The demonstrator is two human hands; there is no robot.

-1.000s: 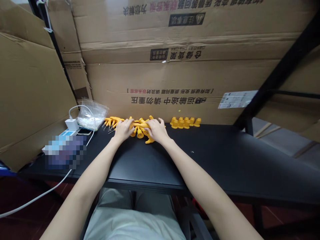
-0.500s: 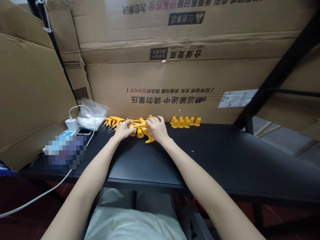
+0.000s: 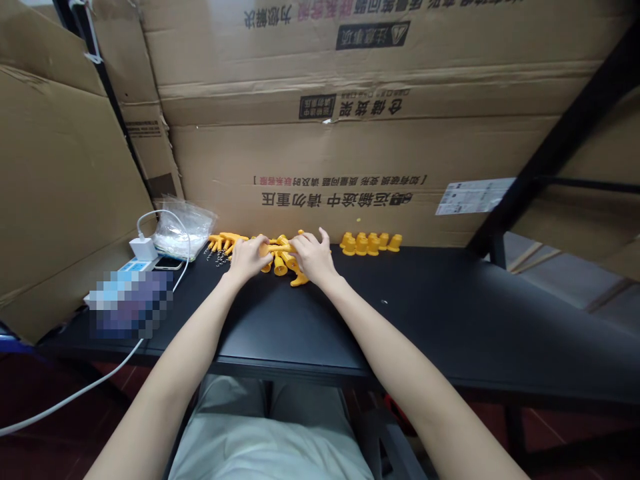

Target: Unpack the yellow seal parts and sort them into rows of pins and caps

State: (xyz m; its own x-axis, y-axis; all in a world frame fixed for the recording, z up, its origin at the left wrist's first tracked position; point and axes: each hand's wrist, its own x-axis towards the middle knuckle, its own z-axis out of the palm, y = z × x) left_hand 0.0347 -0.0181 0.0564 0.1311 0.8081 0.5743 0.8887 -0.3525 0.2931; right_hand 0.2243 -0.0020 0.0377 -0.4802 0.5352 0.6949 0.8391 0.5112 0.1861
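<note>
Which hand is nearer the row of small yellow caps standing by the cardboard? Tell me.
Right. The right hand rests on the yellow pile just left of the row of yellow caps, not touching it. The left hand lies farther left, beyond the pile.

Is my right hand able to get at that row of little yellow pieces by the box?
Probably yes: the right hand sits just left of the row of yellow pieces, with only bare table between.
</note>
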